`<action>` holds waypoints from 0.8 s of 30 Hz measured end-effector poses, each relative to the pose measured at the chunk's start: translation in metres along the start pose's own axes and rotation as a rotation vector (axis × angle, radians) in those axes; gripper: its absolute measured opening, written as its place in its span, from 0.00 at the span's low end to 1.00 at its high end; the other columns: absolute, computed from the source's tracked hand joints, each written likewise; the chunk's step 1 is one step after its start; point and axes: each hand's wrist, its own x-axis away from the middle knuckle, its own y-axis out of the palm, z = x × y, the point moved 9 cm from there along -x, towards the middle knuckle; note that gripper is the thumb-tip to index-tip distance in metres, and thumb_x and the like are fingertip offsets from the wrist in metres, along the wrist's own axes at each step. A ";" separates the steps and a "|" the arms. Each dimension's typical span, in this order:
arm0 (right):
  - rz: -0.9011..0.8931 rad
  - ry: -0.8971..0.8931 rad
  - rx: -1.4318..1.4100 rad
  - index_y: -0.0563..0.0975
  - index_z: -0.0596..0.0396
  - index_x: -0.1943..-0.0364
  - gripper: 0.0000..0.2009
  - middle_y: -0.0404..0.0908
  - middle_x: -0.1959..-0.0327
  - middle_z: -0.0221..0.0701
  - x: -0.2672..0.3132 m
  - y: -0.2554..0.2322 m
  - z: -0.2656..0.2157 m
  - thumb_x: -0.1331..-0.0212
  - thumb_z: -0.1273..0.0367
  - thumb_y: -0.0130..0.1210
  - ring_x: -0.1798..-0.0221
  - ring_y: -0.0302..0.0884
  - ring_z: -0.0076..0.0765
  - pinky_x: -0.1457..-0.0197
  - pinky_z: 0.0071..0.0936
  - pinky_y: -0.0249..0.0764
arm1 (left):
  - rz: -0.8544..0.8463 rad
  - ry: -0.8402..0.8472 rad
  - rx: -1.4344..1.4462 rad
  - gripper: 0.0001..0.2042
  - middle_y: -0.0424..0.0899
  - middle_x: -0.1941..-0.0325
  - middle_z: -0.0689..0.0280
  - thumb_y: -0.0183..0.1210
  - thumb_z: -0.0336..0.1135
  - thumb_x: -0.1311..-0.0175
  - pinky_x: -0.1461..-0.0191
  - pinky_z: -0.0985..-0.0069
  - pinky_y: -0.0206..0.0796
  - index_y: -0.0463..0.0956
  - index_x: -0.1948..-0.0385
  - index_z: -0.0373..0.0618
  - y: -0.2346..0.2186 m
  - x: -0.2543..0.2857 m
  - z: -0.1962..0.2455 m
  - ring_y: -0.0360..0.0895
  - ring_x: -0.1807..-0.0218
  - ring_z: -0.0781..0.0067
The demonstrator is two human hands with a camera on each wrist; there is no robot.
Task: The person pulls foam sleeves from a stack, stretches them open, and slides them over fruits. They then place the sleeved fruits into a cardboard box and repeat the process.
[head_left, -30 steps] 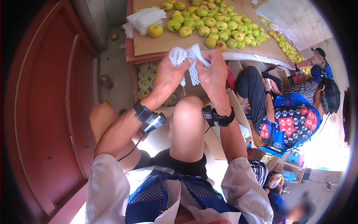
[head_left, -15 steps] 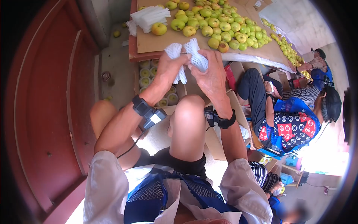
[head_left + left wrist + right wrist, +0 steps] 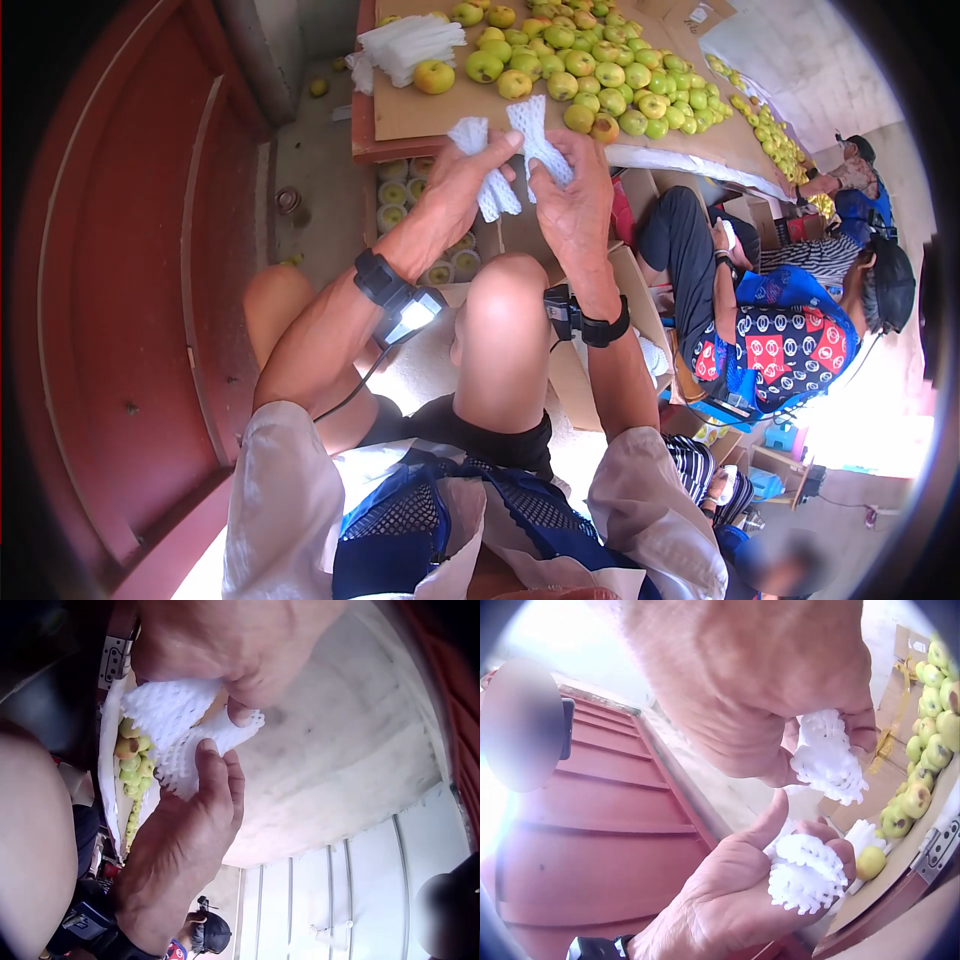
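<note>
In the head view my left hand (image 3: 455,195) holds a white foam net sleeve (image 3: 497,196) that hangs below its fingers. My right hand (image 3: 577,205) grips a second foam net sleeve (image 3: 528,122), its upper end standing above the fingers. The left thumb reaches across to that second sleeve. From the right wrist, the left hand's sleeve (image 3: 806,876) lies against the curled fingers with its thumb raised, while the right hand's sleeve (image 3: 829,759) is pinched above it. Both sleeves look flattened, with toothed ends.
A cardboard-covered table (image 3: 420,115) bears many green-yellow apples (image 3: 610,75) and a stack of white foam sleeves (image 3: 410,48). Beneath it, a box holds wrapped apples (image 3: 392,192). My knee (image 3: 505,310) is below the hands. Other people (image 3: 790,330) sit at the right; a red door (image 3: 120,300) stands left.
The two sleeves, bunched close together a second ago, are now drawn apart, one in each hand. The right hand's sleeve now stands more upright, and the left thumb has stretched out toward it.
</note>
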 end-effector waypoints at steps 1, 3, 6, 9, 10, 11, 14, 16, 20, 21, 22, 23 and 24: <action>-0.014 0.008 0.004 0.77 0.58 0.50 0.17 0.76 0.55 0.43 0.001 0.002 -0.001 0.45 0.75 0.62 0.54 0.80 0.51 0.49 0.38 0.76 | -0.022 0.003 -0.002 0.14 0.78 0.62 0.71 0.63 0.39 0.29 0.61 0.79 0.72 0.75 0.50 0.42 0.002 0.000 0.000 0.76 0.64 0.80; -0.041 0.023 0.011 0.77 0.57 0.50 0.17 0.77 0.56 0.42 0.004 0.008 -0.002 0.45 0.74 0.62 0.54 0.80 0.51 0.50 0.38 0.77 | -0.059 0.016 0.003 0.16 0.79 0.58 0.70 0.64 0.40 0.29 0.56 0.78 0.74 0.74 0.47 0.42 0.005 0.001 0.001 0.77 0.60 0.79; -0.038 -0.025 0.022 0.77 0.55 0.50 0.17 0.77 0.57 0.41 0.005 0.011 -0.007 0.45 0.73 0.63 0.55 0.80 0.51 0.50 0.39 0.77 | -0.082 0.042 0.041 0.18 0.81 0.54 0.68 0.66 0.39 0.31 0.52 0.77 0.75 0.74 0.46 0.41 0.012 0.004 0.005 0.79 0.55 0.77; -0.074 0.008 0.062 0.77 0.53 0.50 0.17 0.77 0.58 0.40 0.009 0.014 -0.013 0.45 0.73 0.63 0.57 0.80 0.51 0.51 0.40 0.76 | -0.078 0.055 0.079 0.18 0.82 0.53 0.65 0.68 0.37 0.34 0.53 0.76 0.76 0.75 0.47 0.41 0.016 0.009 0.009 0.81 0.53 0.75; -0.082 0.003 0.057 0.77 0.53 0.50 0.17 0.77 0.57 0.40 0.009 0.015 -0.013 0.45 0.73 0.63 0.57 0.79 0.51 0.52 0.40 0.76 | -0.086 0.056 0.067 0.18 0.82 0.52 0.65 0.67 0.37 0.33 0.52 0.76 0.76 0.74 0.46 0.40 0.014 0.007 0.008 0.81 0.51 0.74; -0.090 -0.003 0.053 0.77 0.52 0.50 0.17 0.77 0.57 0.40 0.010 0.016 -0.013 0.45 0.73 0.63 0.58 0.79 0.51 0.52 0.40 0.76 | -0.093 0.057 0.056 0.19 0.82 0.51 0.64 0.67 0.37 0.32 0.50 0.75 0.76 0.74 0.46 0.40 0.013 0.006 0.007 0.82 0.50 0.73; -0.120 -0.032 0.043 0.77 0.52 0.49 0.17 0.77 0.57 0.39 0.012 0.018 -0.017 0.44 0.73 0.62 0.59 0.78 0.51 0.54 0.40 0.75 | -0.090 0.013 0.059 0.18 0.82 0.51 0.64 0.65 0.39 0.31 0.50 0.75 0.76 0.74 0.46 0.40 0.014 0.008 0.006 0.81 0.51 0.74; -0.147 -0.036 0.045 0.77 0.52 0.49 0.17 0.77 0.56 0.39 0.013 0.020 -0.017 0.44 0.73 0.61 0.59 0.78 0.51 0.55 0.40 0.75 | -0.067 0.033 0.060 0.18 0.82 0.52 0.65 0.64 0.40 0.30 0.50 0.75 0.76 0.74 0.46 0.40 0.011 0.008 0.007 0.81 0.51 0.74; -0.206 0.010 0.021 0.78 0.52 0.47 0.18 0.77 0.53 0.38 0.016 0.027 -0.014 0.44 0.72 0.60 0.58 0.79 0.50 0.54 0.39 0.76 | -0.074 0.032 0.141 0.16 0.82 0.53 0.65 0.63 0.40 0.29 0.50 0.74 0.76 0.75 0.47 0.41 0.010 0.008 0.009 0.81 0.52 0.74; -0.218 0.025 0.005 0.78 0.52 0.47 0.18 0.77 0.52 0.38 0.017 0.028 -0.014 0.44 0.72 0.60 0.57 0.79 0.50 0.53 0.39 0.76 | -0.059 0.045 0.145 0.16 0.82 0.53 0.65 0.62 0.40 0.28 0.50 0.74 0.75 0.75 0.48 0.41 0.007 0.006 0.007 0.81 0.52 0.75; -0.233 0.014 0.003 0.77 0.53 0.46 0.19 0.77 0.50 0.39 0.017 0.029 -0.017 0.44 0.71 0.61 0.55 0.79 0.51 0.51 0.39 0.76 | -0.045 0.059 0.149 0.15 0.81 0.53 0.65 0.62 0.41 0.28 0.51 0.74 0.75 0.75 0.48 0.41 0.004 0.004 0.005 0.80 0.52 0.75; -0.248 0.002 0.001 0.77 0.53 0.45 0.20 0.76 0.49 0.40 0.017 0.030 -0.021 0.44 0.70 0.61 0.53 0.79 0.52 0.50 0.40 0.77 | -0.030 0.073 0.153 0.15 0.81 0.53 0.65 0.61 0.41 0.27 0.51 0.73 0.75 0.75 0.49 0.41 0.001 0.003 0.004 0.80 0.53 0.75; -0.263 -0.010 -0.001 0.77 0.54 0.44 0.21 0.76 0.47 0.41 0.018 0.032 -0.024 0.43 0.69 0.62 0.52 0.80 0.52 0.49 0.40 0.77 | 0.008 0.063 0.162 0.15 0.81 0.54 0.66 0.60 0.42 0.27 0.51 0.73 0.75 0.75 0.49 0.41 -0.001 0.004 0.005 0.80 0.53 0.75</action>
